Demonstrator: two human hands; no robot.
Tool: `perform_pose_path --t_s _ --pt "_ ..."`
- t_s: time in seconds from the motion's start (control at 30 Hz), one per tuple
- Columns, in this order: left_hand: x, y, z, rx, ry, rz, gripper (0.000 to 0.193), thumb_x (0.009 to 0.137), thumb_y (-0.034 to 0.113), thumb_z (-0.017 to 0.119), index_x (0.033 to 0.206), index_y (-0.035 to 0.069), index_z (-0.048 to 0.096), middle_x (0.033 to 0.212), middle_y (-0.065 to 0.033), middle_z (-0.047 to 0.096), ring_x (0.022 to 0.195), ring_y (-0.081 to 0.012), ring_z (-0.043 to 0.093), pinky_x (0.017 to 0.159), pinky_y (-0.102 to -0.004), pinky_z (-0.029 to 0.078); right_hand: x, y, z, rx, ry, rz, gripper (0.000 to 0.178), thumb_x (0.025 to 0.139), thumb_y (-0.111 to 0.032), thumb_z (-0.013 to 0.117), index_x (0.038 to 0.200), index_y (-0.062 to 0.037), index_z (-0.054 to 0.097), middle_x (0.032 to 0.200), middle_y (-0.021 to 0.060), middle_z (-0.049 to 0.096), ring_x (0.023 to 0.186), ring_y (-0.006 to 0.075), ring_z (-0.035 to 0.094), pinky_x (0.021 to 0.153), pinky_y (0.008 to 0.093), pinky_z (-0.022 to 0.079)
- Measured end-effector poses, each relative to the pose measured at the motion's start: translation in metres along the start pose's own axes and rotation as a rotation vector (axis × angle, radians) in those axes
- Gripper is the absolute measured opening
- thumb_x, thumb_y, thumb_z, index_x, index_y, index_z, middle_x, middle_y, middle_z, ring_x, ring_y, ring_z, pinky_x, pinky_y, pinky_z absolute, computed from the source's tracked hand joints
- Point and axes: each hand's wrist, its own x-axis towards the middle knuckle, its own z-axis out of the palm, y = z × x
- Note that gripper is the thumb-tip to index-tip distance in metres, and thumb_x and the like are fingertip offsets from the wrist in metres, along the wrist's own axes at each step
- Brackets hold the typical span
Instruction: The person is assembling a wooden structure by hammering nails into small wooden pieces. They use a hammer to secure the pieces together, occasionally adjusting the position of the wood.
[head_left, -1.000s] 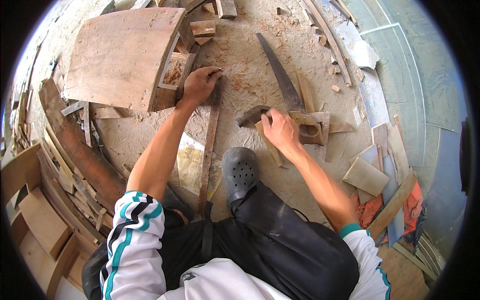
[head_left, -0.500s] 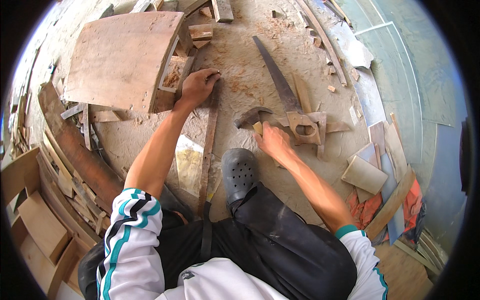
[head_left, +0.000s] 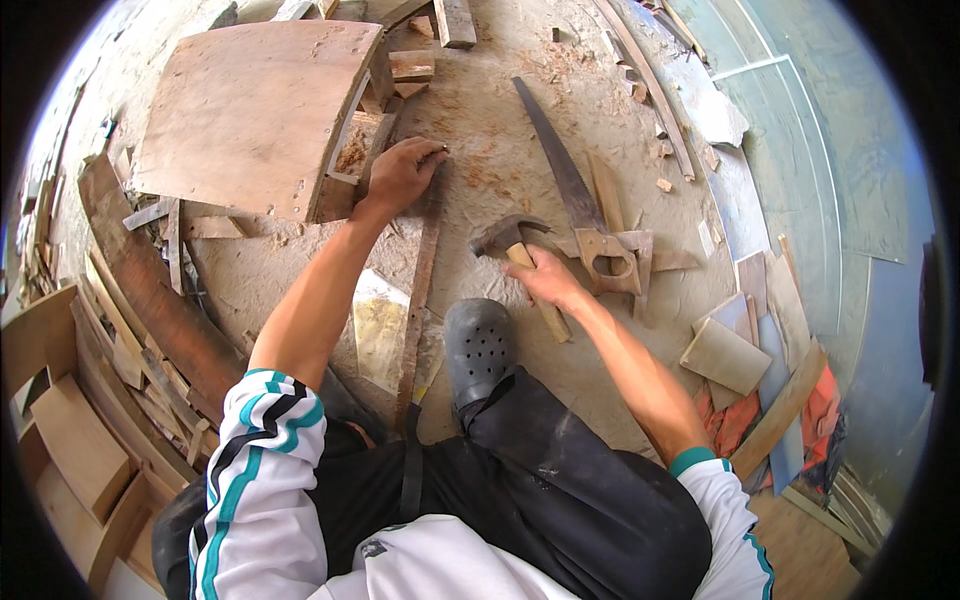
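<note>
In the head view, the hammer, with a dark, worn claw head and pale wooden handle, is just beyond the grey shoe, left of the handsaw. The right hand reaches forward, fingers wrapped over its handle; the left hand, stretched over the narrow wooden strip's far end, pinches something tiny, unidentifiable.

Two hands, two striped sleeves — one hammer, one handsaw, one broad wooden panel — wood scraps past counting
</note>
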Motion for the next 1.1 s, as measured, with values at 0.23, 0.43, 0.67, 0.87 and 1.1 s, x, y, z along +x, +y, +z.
perform_pose_path --t_s 0.23,0.43,0.67,0.87,1.1 --pt "-0.007 -0.010 0.006 -0.022 0.090 0.081 0.020 0.095 0.024 0.069 0.105 0.008 0.074 0.103 -0.0086 0.072 0.097 -0.0317 0.069 0.080 -0.0395 0.055 -0.009 -0.053 -0.017 0.248 -0.044 0.119 0.034 0.094 -0.026 0.068 0.111 0.0024 0.058 0.079 0.0153 0.066 0.061 0.0177 0.067 0.048 0.0332 0.051" --pt "-0.004 -0.009 0.004 -0.019 0.068 0.151 0.019 0.094 0.023 0.069 0.104 0.008 0.074 0.102 -0.0094 0.073 0.096 -0.0322 0.069 0.080 -0.0409 0.056 0.011 -0.103 -0.037 -0.035 0.377 -0.306 0.037 0.094 -0.026 0.068 0.117 0.0013 0.057 0.086 0.0212 0.067 0.071 0.0323 0.068 0.067 0.0438 0.052" --pt "-0.002 -0.018 0.003 0.030 0.059 0.189 0.019 0.092 0.024 0.070 0.103 0.009 0.075 0.102 -0.0091 0.074 0.097 -0.0306 0.070 0.082 -0.0404 0.056 0.037 -0.130 -0.034 -0.114 0.331 -0.409 0.039 0.094 -0.025 0.066 0.124 -0.0005 0.057 0.092 0.0273 0.070 0.083 0.0426 0.071 0.071 0.0474 0.054" --pt "-0.002 -0.018 0.002 0.067 0.068 0.201 0.020 0.091 0.027 0.072 0.103 0.011 0.077 0.103 -0.0073 0.075 0.099 -0.0273 0.071 0.085 -0.0384 0.056 0.043 -0.135 -0.035 -0.118 0.370 -0.460 0.034 0.093 -0.021 0.068 0.118 -0.0005 0.059 0.088 0.0256 0.069 0.081 0.0426 0.070 0.069 0.0459 0.053" --pt "0.003 -0.021 0.000 0.082 0.024 0.241 0.020 0.092 0.027 0.071 0.102 0.011 0.077 0.102 -0.0065 0.076 0.100 -0.0258 0.070 0.086 -0.0375 0.056 0.045 -0.129 -0.029 -0.189 0.376 -0.452 0.035 0.093 -0.021 0.067 0.118 0.0013 0.059 0.090 0.0264 0.070 0.081 0.0430 0.071 0.069 0.0479 0.055"
